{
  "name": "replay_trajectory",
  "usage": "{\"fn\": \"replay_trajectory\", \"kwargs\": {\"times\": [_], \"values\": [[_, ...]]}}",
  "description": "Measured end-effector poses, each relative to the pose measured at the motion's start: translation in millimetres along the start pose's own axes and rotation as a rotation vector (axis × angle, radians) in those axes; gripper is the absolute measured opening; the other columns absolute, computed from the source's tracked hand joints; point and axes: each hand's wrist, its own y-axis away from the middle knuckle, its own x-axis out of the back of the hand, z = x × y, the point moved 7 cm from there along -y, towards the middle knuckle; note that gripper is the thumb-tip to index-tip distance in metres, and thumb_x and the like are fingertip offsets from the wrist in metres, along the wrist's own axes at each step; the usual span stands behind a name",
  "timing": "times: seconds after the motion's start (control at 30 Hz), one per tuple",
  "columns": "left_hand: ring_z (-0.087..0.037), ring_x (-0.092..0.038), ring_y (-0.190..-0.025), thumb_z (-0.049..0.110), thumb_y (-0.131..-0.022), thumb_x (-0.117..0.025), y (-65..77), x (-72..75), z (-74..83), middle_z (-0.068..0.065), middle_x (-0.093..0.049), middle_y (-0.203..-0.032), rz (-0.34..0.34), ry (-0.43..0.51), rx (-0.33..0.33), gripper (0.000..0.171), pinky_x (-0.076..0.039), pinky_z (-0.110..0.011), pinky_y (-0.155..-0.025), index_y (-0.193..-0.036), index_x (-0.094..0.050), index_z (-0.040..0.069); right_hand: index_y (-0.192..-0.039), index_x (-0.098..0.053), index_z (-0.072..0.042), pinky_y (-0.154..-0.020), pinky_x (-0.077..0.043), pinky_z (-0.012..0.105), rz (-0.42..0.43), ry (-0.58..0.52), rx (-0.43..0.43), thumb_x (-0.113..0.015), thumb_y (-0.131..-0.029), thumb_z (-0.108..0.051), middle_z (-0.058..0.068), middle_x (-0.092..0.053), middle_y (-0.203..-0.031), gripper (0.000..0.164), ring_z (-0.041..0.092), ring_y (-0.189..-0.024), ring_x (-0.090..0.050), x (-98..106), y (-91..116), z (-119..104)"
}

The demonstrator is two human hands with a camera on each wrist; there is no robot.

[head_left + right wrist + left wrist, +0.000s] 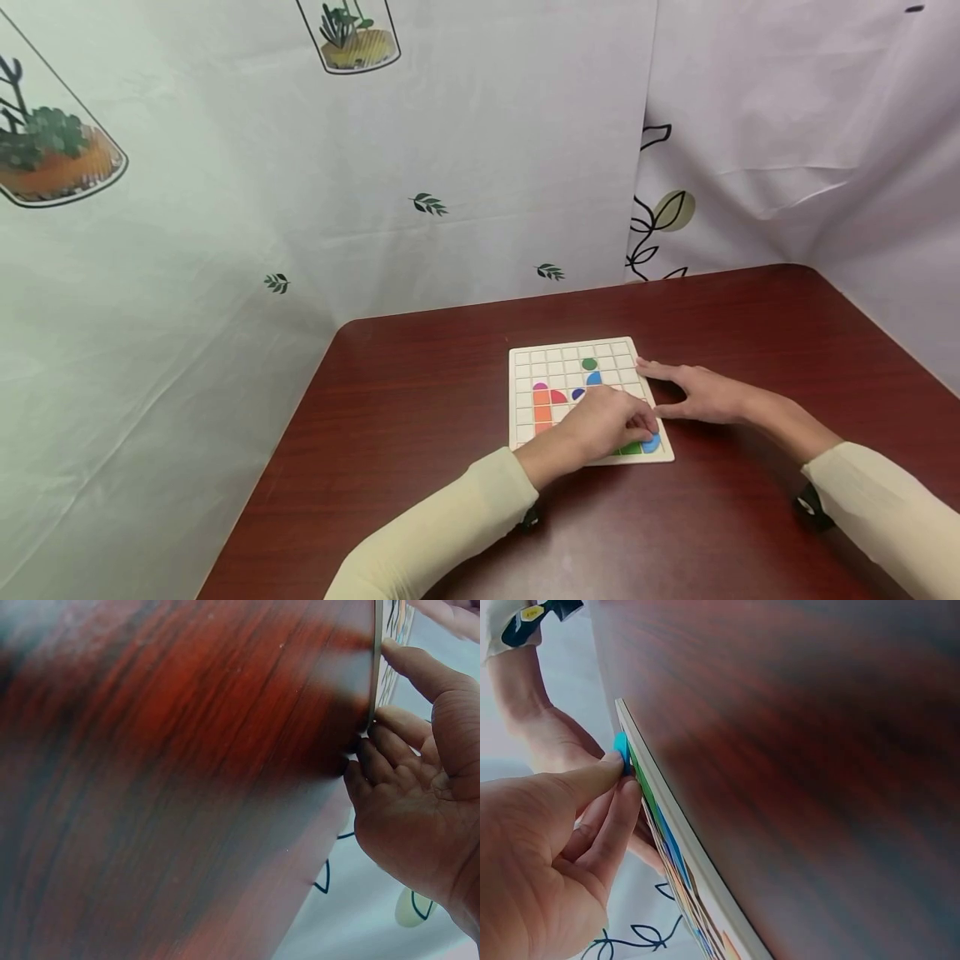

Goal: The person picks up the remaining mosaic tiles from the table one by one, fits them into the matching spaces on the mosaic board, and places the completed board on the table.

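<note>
A white square grid board (532,360) lies on the table with flat coloured pieces in its cells. My left hand (600,421) reaches across its near part and hides several cells. Thumb and fingertips of that hand pinch a light blue piece (621,742) at the board's near right corner, beside a green piece (630,448). My right hand (701,393) rests at the board's right edge, its fingers spread and fairly straight, with thumb and fingertips touching the rim in the right wrist view.
Orange pieces (542,412) form a column at the board's left, with a red quarter-round piece (558,397) beside them. A green round piece (589,364) sits farther back. The dark red-brown table (420,392) meets a white printed curtain (480,150) behind.
</note>
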Motion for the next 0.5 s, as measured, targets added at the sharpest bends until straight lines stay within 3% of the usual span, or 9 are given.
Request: {"fn": "replay_trajectory", "kwargs": {"times": [0.13,0.3,0.5], "values": [[0.012,-0.06,-0.079,0.029,-0.098,-0.081,-0.7,0.6,4.7,0.023,-0.074,-0.088,0.011,-0.075,-0.022,0.004,-0.043,-0.01,-0.08,-0.099,-0.085,0.027,-0.159,-0.045,-0.001,-0.111,-0.038,0.066,0.008,0.003,0.007,-0.08,-0.095,-0.045,0.025,-0.037,-0.165,0.086,0.053,-0.148,-0.037,0.4,0.6,-1.3],[0.012,-0.059,-0.076,0.028,-0.098,-0.081,-2.4,-0.9,6.2,0.024,-0.072,-0.084,0.011,-0.097,-0.023,0.005,-0.044,-0.009,-0.079,-0.094,-0.084,0.029,-0.159,-0.045,-0.001,-0.111,-0.038,0.065,0.011,0.001,0.009,-0.08,-0.094,-0.047,0.025,-0.037,-0.165,0.086,0.052,-0.148,-0.037,0.2,0.7,-3.0],[0.008,-0.055,-0.071,0.021,-0.098,-0.079,-2.8,-0.2,10.2,0.024,-0.066,-0.077,0.024,-0.155,-0.034,0.013,-0.043,-0.009,-0.071,-0.088,-0.081,0.029,-0.159,-0.045,-0.001,-0.11,-0.04,0.065,0.009,0.011,0.008,-0.081,-0.094,-0.047,0.025,-0.037,-0.165,0.087,0.053,-0.148,-0.038,0.8,0.6,-2.0]]}}
